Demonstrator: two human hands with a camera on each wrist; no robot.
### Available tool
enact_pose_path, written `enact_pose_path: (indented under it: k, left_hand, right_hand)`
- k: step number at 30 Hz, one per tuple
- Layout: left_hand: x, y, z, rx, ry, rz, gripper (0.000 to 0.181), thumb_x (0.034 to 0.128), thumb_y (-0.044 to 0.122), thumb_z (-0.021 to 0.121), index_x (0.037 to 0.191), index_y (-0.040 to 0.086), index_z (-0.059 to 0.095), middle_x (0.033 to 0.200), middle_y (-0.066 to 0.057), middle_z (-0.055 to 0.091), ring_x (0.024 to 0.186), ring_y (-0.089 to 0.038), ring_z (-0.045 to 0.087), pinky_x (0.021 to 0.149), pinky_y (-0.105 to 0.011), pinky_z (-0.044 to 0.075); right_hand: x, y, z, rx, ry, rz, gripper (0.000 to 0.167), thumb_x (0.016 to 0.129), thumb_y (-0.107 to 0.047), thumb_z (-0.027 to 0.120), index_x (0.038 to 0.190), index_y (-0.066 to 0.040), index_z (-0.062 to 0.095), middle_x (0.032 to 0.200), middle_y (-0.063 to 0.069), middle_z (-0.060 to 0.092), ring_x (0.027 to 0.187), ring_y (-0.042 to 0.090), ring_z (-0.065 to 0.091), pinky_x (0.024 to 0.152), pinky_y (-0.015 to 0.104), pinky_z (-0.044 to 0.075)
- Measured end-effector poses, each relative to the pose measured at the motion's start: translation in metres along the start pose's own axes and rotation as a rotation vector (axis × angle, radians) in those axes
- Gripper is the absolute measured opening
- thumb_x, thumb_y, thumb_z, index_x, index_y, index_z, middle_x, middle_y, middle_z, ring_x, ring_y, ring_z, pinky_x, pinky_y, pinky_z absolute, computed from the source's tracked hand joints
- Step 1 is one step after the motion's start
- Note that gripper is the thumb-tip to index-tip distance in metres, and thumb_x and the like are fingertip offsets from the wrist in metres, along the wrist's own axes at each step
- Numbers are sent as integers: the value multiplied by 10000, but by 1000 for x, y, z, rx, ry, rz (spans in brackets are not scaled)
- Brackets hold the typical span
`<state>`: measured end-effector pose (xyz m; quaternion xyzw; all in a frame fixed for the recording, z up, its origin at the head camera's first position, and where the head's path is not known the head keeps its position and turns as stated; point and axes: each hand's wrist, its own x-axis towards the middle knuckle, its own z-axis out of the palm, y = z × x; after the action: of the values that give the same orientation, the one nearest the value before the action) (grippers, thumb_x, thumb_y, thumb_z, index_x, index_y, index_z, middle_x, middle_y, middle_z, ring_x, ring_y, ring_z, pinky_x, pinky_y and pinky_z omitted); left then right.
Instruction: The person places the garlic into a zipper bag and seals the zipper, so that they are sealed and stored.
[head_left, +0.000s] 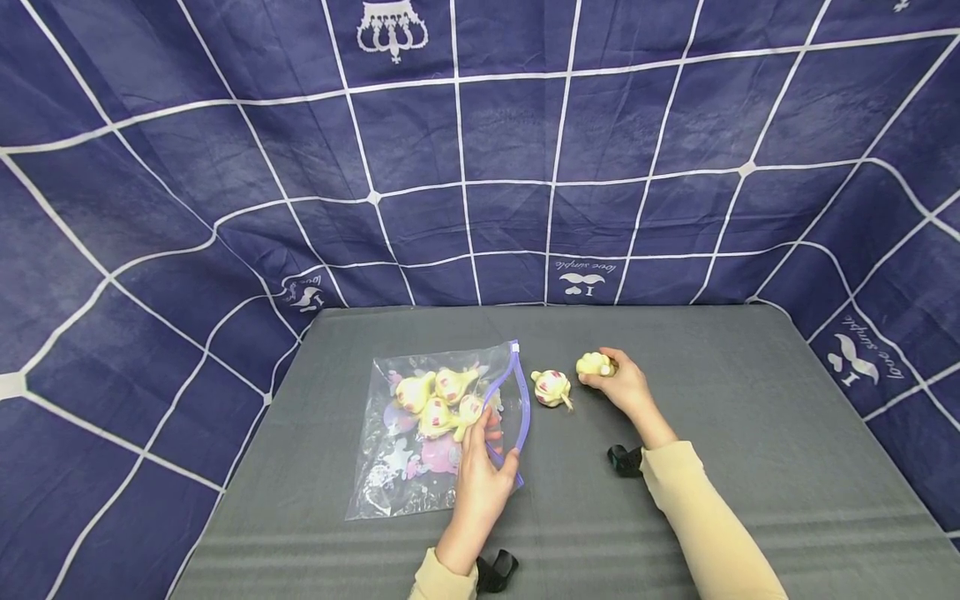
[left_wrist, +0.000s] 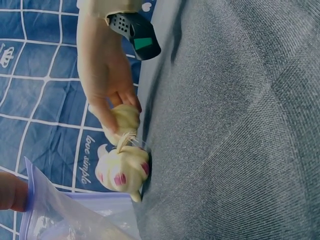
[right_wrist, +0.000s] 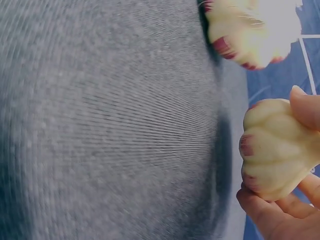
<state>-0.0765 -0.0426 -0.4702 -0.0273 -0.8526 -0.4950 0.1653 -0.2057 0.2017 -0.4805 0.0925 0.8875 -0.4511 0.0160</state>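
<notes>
In the head view, a clear zip bag [head_left: 360, 492] with a purple zip edge lies flat on the left, several pale garlic bulbs [head_left: 437, 417] inside. My left hand [head_left: 480, 487] holds the bag at its mouth, which gapes on the right side; some of its fingers show through the plastic. My right hand [head_left: 626, 387] grips a garlic bulb [right_wrist: 275, 147] between thumb and fingers, right of the bag. Between that hand and the bag's mouth, another garlic bulb with reddish patches [head_left: 551, 388] lies on the table.
The grey cloth-covered table [head_left: 712, 375] extends around the bag and hands. Behind it and at both sides hangs a blue curtain [head_left: 510, 217] with white grid lines. A dark strap device [head_left: 624, 460] sits at the right wrist, another [head_left: 497, 572] at the left.
</notes>
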Motion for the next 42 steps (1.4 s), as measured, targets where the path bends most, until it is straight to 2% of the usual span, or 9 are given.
enact_pose_path:
  k: [6, 12, 16, 21, 24, 32, 38, 40, 42]
  left_hand:
    - [2, 2, 0, -4, -20, -32, 666, 752, -26, 711, 1372, -39, 468, 1198, -107, 580, 1023, -238, 603, 848, -340, 504]
    - [4, 3, -1, 2, -30, -33, 664, 756, -19, 712, 1373, -33, 467, 1206, -105, 578, 1034, -238, 601, 872, -361, 492]
    - [4, 4, -1, 16, -32, -24, 667, 755, -16, 711, 1374, -33, 465, 1205, -102, 578, 1036, -237, 597, 880, -370, 486]
    - [5, 5, -1, 18, -40, -29, 673, 756, -17, 712, 1380, -33, 461, 1209, -103, 575, 1040, -238, 597, 880, -373, 488]
    - [5, 6, -1, 17, -50, -39, 676, 762, -13, 711, 1387, -29, 454, 1219, -102, 570, 1049, -237, 596, 881, -376, 491]
    - [3, 5, -2, 14, -39, -36, 667, 758, -13, 712, 1377, -33, 464, 1212, -110, 573, 1041, -243, 604, 881, -373, 493]
    - [2, 4, -1, 8, -40, -41, 663, 759, -10, 708, 1375, -36, 464, 1216, -103, 570, 1040, -239, 601, 868, -356, 495]
    - [1, 3, -1, 8, -35, -35, 664, 756, -17, 710, 1372, -37, 464, 1213, -106, 571, 1034, -239, 602, 860, -352, 497]
    - [0, 2, -1, 15, -21, -14, 666, 745, -28, 716, 1364, -43, 470, 1199, -114, 577, 1017, -242, 606, 846, -350, 501]
  right_hand:
    - [-5, -8, -9, 65, -21, 12, 767, 829, -249, 760, 1459, -3, 401, 1459, 268, 452, 1338, 395, 454, 1104, 493, 366]
    - [-11, -16, -17, 159, -34, 3, 779, 833, -223, 769, 1472, -2, 384, 1453, 257, 467, 1317, 350, 497, 1043, 424, 433]
    - [-14, -22, -20, 197, -43, -15, 782, 831, -216, 776, 1474, -5, 385, 1461, 236, 470, 1323, 324, 500, 989, 313, 461]
    - [-21, -30, -21, 239, -64, -32, 785, 830, -223, 779, 1481, -26, 386, 1471, 206, 471, 1330, 290, 493, 888, 125, 431]
    - [-25, -37, -21, 282, -77, -45, 771, 833, -196, 772, 1480, -27, 389, 1460, 203, 482, 1313, 278, 495, 842, 67, 420]
    - [-36, -50, -20, 345, -118, -93, 733, 850, -159, 751, 1476, -18, 394, 1442, 208, 494, 1265, 244, 506, 835, 63, 441]
    - [-42, -55, -14, 384, -144, -125, 708, 849, -133, 743, 1462, -12, 411, 1417, 218, 504, 1107, 40, 541, 857, 80, 454]
    - [-44, -55, -10, 392, -158, -138, 695, 849, -116, 738, 1457, -13, 418, 1406, 221, 508, 1106, 48, 540, 860, 90, 458]
    - [-47, -55, -6, 392, -173, -154, 684, 848, -106, 735, 1450, -9, 425, 1399, 231, 514, 1150, 120, 547, 859, 100, 457]
